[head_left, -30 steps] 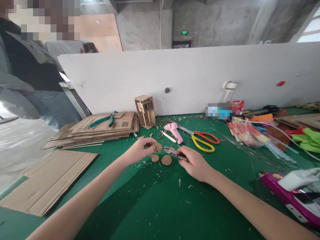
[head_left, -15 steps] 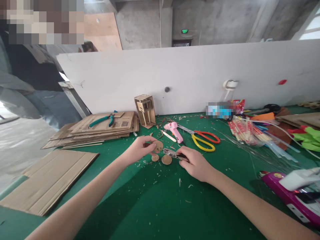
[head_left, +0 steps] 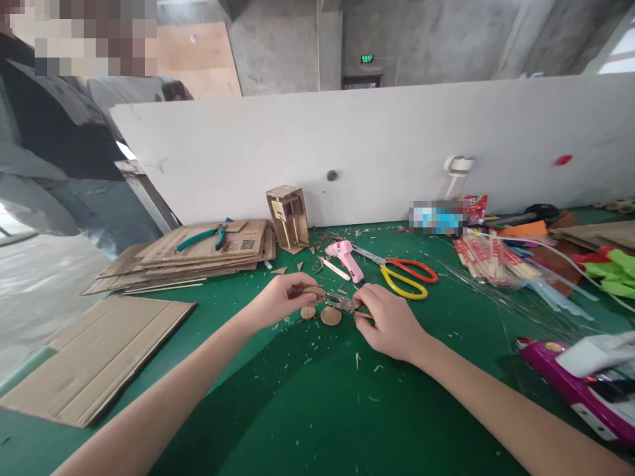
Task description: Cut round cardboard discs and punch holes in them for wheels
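My left hand pinches a small round cardboard disc, now held nearly flat just above the green table. My right hand grips a small metal punch tool, whose jaws meet the edge of that disc. Two more cardboard discs lie on the table right under the tool, between my hands.
A pink glue gun and orange-yellow scissors lie just beyond my hands. A cardboard stack with teal pliers is at the left, a small cardboard model by the white board. Sticks and a purple device sit right. Another person stands far left.
My left hand tilted the disc from upright to nearly flat. My right hand brought the punch tool left until its jaws reached the disc.
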`<action>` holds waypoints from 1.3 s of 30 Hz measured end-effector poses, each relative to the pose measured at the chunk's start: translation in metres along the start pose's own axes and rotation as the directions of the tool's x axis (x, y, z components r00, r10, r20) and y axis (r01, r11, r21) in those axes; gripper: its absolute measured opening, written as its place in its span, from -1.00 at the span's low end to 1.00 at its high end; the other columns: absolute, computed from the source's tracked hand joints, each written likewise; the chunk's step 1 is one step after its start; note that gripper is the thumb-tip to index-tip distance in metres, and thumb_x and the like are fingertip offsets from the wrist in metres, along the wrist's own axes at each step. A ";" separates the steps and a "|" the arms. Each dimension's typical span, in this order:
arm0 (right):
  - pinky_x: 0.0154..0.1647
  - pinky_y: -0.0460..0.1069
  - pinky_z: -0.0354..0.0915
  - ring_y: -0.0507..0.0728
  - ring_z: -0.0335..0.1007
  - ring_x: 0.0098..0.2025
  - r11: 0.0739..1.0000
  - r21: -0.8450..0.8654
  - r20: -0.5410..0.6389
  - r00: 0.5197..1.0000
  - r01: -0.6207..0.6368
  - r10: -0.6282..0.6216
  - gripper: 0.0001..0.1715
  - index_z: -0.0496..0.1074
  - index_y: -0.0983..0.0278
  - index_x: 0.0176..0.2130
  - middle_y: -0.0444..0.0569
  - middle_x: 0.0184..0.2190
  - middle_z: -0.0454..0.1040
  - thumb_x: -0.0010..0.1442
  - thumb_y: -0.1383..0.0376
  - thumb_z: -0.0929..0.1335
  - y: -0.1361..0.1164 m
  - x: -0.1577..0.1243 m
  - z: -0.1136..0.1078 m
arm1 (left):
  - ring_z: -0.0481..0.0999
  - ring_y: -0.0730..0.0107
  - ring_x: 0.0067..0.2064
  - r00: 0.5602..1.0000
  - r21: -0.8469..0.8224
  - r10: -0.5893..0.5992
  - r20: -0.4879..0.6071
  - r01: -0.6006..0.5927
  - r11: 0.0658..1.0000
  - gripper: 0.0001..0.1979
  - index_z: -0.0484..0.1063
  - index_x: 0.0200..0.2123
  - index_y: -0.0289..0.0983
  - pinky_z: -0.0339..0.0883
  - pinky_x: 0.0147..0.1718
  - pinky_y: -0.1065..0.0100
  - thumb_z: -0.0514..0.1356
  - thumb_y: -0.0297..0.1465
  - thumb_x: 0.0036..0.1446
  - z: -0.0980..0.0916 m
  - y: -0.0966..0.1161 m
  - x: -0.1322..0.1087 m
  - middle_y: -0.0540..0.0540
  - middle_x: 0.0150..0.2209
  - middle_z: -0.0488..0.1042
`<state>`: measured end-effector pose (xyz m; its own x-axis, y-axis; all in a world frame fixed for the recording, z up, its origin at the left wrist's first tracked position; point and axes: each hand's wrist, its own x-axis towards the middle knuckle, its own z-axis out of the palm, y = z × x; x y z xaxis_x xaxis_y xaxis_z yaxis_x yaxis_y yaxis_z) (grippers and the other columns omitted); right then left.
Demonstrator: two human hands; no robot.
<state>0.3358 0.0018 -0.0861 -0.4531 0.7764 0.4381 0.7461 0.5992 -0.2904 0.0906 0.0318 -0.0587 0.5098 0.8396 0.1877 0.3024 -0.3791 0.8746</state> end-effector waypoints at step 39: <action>-0.46 -0.03 0.04 0.14 0.21 -0.34 0.957 -0.287 -0.237 0.965 0.037 -0.109 -0.82 0.42 0.33 -0.39 -0.02 -0.43 0.39 -0.04 0.37 0.26 -0.001 0.002 -0.005 | 0.47 0.38 -0.13 0.993 0.271 0.119 0.022 -0.120 0.955 -0.86 0.38 -0.22 -0.26 0.37 -0.17 0.33 0.07 -0.50 0.17 0.008 -0.010 0.000 -0.09 -0.17 0.47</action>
<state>0.3366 0.0017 -0.0802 -0.4028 0.6383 0.6560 0.8374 0.5464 -0.0175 0.0940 0.0324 -0.0711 0.5593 0.7801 0.2805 0.4456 -0.5682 0.6918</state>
